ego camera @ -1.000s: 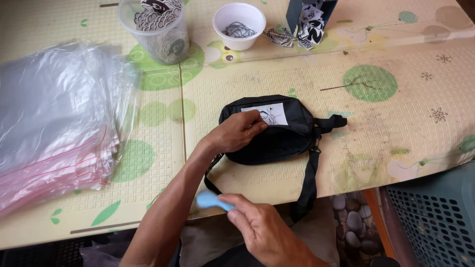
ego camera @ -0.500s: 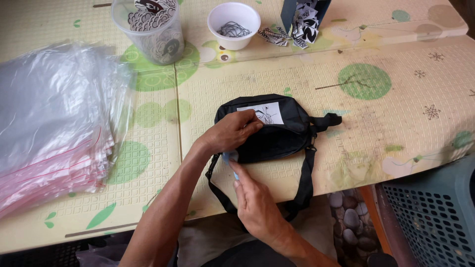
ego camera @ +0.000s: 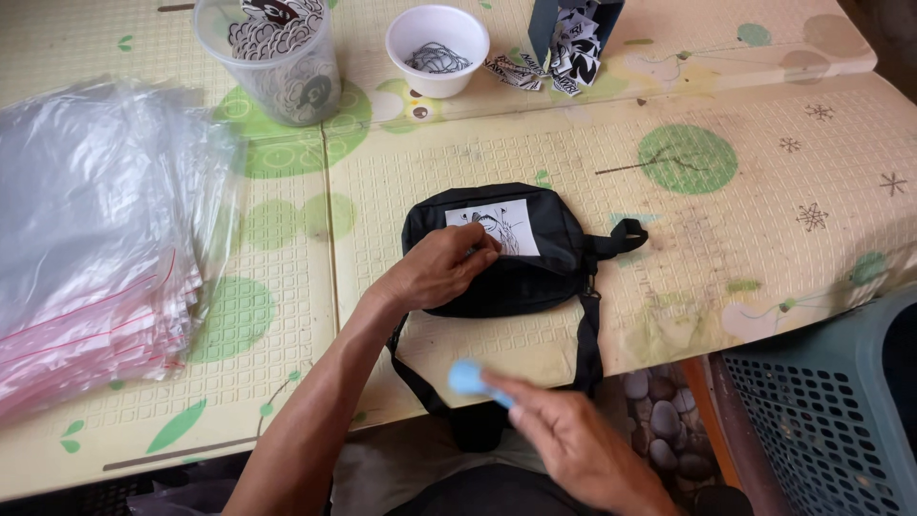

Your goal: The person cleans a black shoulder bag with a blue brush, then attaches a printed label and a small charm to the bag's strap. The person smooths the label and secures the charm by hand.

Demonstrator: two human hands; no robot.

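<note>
A patterned foam mat (ego camera: 745, 248) covers the work surface. Nearest, the right hand (ego camera: 564, 435) pinches a small blue tool (ego camera: 470, 377). Beyond, the left hand (ego camera: 441, 268) presses flat-fingered on the black pouch (ego camera: 516, 250); holding it steady probably matters most.

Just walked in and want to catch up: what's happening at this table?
A person's left hand presses on a black pouch bag lying flat on the patterned mat, fingers at its white printed patch. The right hand, blurred, holds a small light-blue object near the table edge. A stack of clear zip bags lies at the left; a plastic cup and white bowl stand beyond.
</note>
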